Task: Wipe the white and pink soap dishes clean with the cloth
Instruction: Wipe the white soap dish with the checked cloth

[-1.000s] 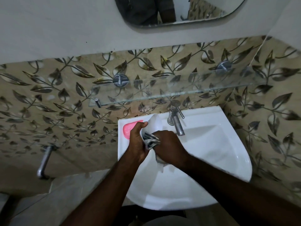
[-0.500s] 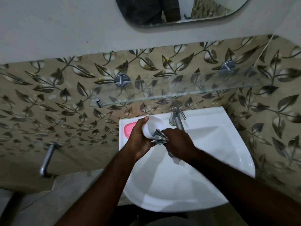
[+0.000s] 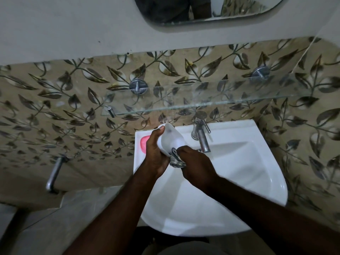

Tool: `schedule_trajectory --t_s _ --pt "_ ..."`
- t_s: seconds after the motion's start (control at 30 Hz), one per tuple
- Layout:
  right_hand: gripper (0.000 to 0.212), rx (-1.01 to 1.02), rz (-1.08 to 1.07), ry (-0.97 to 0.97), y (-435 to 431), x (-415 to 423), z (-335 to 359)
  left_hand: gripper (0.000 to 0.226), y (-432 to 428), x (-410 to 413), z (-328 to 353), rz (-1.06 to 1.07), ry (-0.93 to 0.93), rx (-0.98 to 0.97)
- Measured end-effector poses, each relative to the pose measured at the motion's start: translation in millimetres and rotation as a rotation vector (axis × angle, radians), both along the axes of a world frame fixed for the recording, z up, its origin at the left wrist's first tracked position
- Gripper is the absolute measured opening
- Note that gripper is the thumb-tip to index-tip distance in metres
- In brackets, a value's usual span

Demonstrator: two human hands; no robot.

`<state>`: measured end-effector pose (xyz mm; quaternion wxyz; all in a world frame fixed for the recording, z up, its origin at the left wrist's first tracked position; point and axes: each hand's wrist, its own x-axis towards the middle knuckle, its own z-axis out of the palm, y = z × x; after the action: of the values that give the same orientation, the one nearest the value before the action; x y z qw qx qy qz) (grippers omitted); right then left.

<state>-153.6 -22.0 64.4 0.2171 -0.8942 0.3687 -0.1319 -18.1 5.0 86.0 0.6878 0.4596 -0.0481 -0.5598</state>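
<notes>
White soap dish (image 3: 172, 139) is gripped tilted over the sink (image 3: 239, 128) by the left hand (image 3: 156, 156), long axis rising away from the person; the right hand (image 3: 196, 163) presses the bunched cloth (image 3: 177, 159) against its lower end. The pink soap dish (image 3: 143, 146) lies on the sink's corner, nearest the left hand

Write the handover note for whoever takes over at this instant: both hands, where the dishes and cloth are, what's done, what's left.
Left hand: grips the white soap dish, held tilted above the sink.
Right hand: holds the bunched cloth against the dish's lower edge.
Pink soap dish: lies on the sink's back left corner, partly behind the left hand.
Done: wiping of the white dish is under way; how clean it is cannot be told.
Left to do: finish the white dish, set it down, then wipe the pink one.
</notes>
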Motion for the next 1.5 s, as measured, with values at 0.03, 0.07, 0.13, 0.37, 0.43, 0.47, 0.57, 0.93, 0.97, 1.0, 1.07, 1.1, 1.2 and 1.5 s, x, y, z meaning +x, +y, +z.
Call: schedule_trajectory --t_s 0.03,0.07,0.13,0.37,0.43,0.47,0.57,0.93,0.97,1.0,1.07,1.1,1.2,1.5 --pt "0.018 0.116 -0.066 -0.105 4 6 8 0.072 1 -2 1 0.0 0.003 0.002" --pt "0.012 0.268 -0.127 -0.201 9 13 14 0.07 1 -3 0 0.001 -0.002 -0.003" --pt "0.009 0.365 -0.131 -0.333 19 20 19 0.047 3 -3 2 0.013 -0.017 -0.022" --pt "0.041 -0.184 0.115 0.122 -2 -12 -17 0.042 10 -6 -2 -0.045 -0.044 0.059" --pt "0.027 0.055 -0.029 -0.046 8 -2 -2 0.044 11 -11 -2 -0.035 -0.012 0.065" --pt "0.023 0.185 -0.096 -0.132 15 3 4 0.048 11 -13 -1 -0.033 -0.005 0.057" --pt "0.026 0.15 -0.075 -0.309 29 6 9 0.034 10 -11 2 -0.027 -0.007 0.013" --pt "0.032 0.029 0.078 -0.199 0 -7 6 0.032 -4 -7 10 0.01 -0.011 -0.006" --pt "0.029 0.11 0.019 -0.264 4 -3 9 0.032 -5 -7 10 0.011 -0.022 -0.004" --pt "0.028 0.159 -0.021 -0.323 9 0 12 0.033 -5 -7 9 0.001 -0.028 0.003" --pt "0.032 0.095 -0.01 -0.327 14 1 12 0.039 -5 -4 12 -0.022 -0.034 0.012" --pt "0.034 0.01 0.032 -0.26 13 -3 8 0.044 -5 -1 13 -0.051 -0.04 0.029" --pt "0.039 -0.244 0.156 -0.063 0 -17 -5 0.054 -2 3 14 -0.201 -0.085 0.188" --pt "0.01 0.128 0.034 -0.24 6 8 23 0.057 5 -10 9 -0.122 -0.199 0.091"
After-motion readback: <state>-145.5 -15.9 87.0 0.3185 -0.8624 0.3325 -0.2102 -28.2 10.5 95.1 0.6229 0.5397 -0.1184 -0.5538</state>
